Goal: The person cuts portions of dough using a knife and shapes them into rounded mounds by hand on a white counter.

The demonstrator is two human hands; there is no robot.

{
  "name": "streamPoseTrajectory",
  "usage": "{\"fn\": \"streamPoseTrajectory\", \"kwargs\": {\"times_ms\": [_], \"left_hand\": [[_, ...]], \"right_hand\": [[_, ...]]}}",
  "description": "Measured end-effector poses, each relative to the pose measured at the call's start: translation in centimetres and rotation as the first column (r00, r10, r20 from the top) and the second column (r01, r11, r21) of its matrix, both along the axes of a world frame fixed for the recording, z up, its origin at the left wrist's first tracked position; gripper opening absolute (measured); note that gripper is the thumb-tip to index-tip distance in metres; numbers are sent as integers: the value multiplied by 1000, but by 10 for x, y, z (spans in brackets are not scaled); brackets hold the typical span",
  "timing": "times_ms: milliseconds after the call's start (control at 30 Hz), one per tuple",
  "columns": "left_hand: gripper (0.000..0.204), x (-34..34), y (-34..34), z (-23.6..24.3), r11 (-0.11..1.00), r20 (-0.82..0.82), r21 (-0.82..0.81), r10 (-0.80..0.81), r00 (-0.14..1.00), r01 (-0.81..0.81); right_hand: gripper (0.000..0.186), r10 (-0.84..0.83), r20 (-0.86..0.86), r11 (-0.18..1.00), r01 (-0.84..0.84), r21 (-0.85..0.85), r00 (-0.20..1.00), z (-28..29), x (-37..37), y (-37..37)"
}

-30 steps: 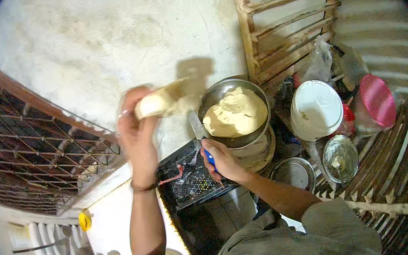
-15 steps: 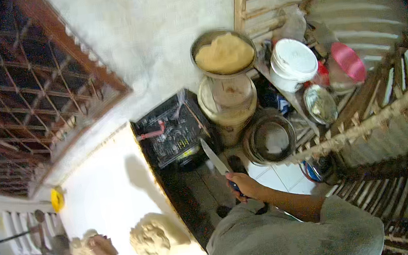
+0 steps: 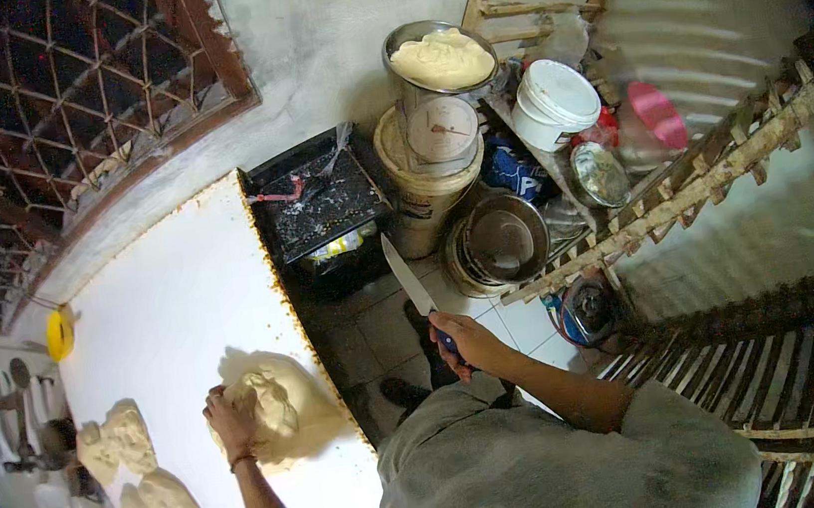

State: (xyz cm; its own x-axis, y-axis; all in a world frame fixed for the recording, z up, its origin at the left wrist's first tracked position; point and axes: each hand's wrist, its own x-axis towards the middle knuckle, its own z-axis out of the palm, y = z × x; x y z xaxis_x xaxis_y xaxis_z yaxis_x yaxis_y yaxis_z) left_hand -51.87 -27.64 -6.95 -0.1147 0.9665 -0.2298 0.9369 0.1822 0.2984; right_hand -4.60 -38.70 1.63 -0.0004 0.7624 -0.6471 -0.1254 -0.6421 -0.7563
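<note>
My right hand (image 3: 457, 341) holds a long knife (image 3: 408, 276) by its dark blue handle, its blade pointing up over the floor. My left hand (image 3: 231, 420) has curled fingers against the left side of a large dough lump (image 3: 286, 403) on the lit white work surface (image 3: 163, 312). Further left on that surface lie more pieces of pale dough (image 3: 161, 504). At the top, a steel bowl of dough (image 3: 442, 57) rests on a round dial scale (image 3: 440, 128), which stands on a lidded bucket.
Beside the work surface are a black tray (image 3: 315, 199) and steel bowls (image 3: 501, 243) on a bucket. At right are a white bucket (image 3: 556, 107), a pink container (image 3: 653, 114) and a bamboo rack (image 3: 679, 173). A barred window (image 3: 78, 101) is at upper left, a yellow object (image 3: 59, 332) below it.
My left hand has come down from beside the bowl onto the large lump on the work surface. The knife has moved away from the bowl, and my view has swung toward the work surface.
</note>
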Motion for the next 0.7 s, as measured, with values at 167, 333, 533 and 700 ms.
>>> {"fn": "streamPoseTrajectory", "kwargs": {"times_ms": [167, 333, 533, 700], "left_hand": [[61, 37, -12, -2, 953, -2, 289, 91, 996, -87], [38, 45, -26, 4, 949, 228, 293, 50, 972, -118], [38, 73, -64, 18, 758, 642, 484, 31, 766, -437], [25, 34, -129, 32, 675, 699, 356, 267, 663, -647]], "right_hand": [[49, 15, 6, 1000, -15, 22, 1000, 1, 8, -16], [50, 98, 41, 995, -98, -1, 994, -4, 9, -9], [51, 138, 32, 989, -140, 43, 990, -21, 9, 8], [51, 450, 23, 890, -451, 73, 892, -27, -59, 42]]}}
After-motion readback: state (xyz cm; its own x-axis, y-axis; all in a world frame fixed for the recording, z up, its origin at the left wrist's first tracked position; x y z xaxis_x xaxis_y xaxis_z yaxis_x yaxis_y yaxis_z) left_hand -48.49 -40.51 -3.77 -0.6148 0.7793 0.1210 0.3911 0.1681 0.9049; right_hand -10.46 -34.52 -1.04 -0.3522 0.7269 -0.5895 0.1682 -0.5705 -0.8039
